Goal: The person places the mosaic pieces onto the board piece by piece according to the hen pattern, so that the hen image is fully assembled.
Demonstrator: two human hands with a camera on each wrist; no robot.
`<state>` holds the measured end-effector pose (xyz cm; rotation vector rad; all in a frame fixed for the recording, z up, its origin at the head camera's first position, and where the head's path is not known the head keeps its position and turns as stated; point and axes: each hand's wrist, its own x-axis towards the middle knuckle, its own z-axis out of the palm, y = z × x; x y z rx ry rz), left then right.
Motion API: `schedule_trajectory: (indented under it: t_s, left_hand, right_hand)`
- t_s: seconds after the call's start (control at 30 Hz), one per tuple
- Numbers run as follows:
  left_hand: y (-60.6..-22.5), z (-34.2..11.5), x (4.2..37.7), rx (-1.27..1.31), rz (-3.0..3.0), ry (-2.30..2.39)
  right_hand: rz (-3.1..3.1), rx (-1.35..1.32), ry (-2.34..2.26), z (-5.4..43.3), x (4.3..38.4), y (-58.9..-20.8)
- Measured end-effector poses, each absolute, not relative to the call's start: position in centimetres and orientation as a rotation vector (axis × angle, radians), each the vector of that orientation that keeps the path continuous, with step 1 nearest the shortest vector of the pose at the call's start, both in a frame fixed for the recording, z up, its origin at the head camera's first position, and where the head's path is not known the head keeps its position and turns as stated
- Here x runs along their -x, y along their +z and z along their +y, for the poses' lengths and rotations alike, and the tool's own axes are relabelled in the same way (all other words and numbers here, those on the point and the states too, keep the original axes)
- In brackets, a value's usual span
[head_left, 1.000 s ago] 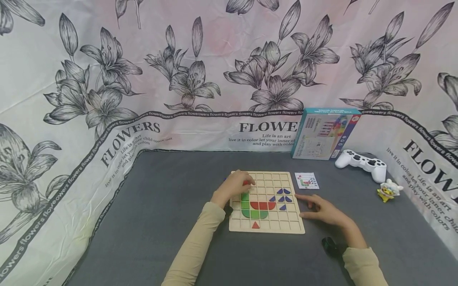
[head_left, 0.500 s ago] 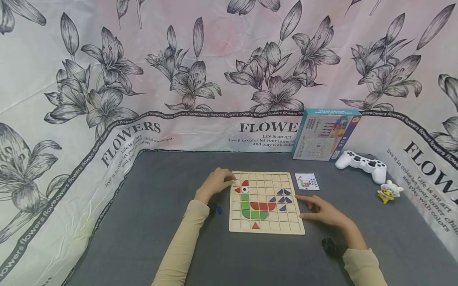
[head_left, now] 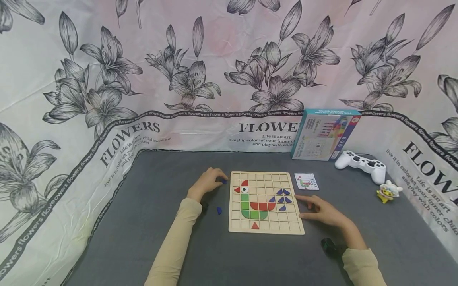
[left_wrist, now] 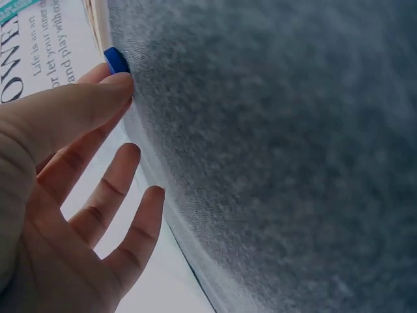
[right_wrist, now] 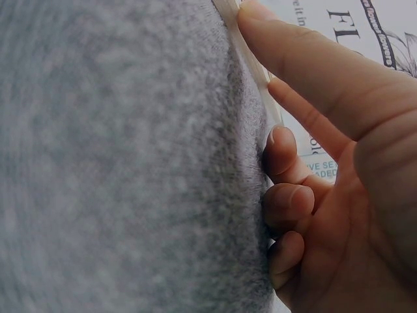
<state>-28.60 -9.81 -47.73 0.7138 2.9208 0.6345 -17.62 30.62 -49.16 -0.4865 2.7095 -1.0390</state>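
Observation:
Just left of the wooden grid board [head_left: 291, 224], my left hand [head_left: 206, 184] pinches a small blue puzzle piece [left_wrist: 116, 60] between thumb and index finger; its other fingers are spread. A second blue piece [head_left: 219, 210] lies on the cloth near the left wrist. On the board, flat pieces form a bird: a red crest [head_left: 245, 183], a round eye piece [head_left: 244, 190], green body pieces [head_left: 245, 205], a red wing [head_left: 262, 206] and several blue tail pieces [head_left: 282, 199]. My right hand [head_left: 323, 209] touches the board's right edge with thumb and index fingertips, its other fingers bent.
A pattern card [head_left: 306, 181] lies by the board's upper right corner. Behind it stand a box [head_left: 323, 135], a white game controller [head_left: 361, 164] and a small yellow-and-white figurine [head_left: 389, 190]. A flowered cloth [head_left: 200, 133] hangs behind the grey table surface [head_left: 118, 238].
My left hand has moved left off the board's upper corner, uncovering the bird's head pieces, and now pinches a blue piece beside the board. The right hand stays at the board's edge.

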Motion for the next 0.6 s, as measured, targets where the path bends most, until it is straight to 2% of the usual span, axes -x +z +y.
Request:
schedule_trajectory:
  t_s: [0.6]
  left_hand:
    - [-47.46, -9.84, 27.71, -0.697, 2.968, 0.631]
  right_hand:
    - [2.728, 0.501, -1.020, 30.69, 17.69, -49.41]
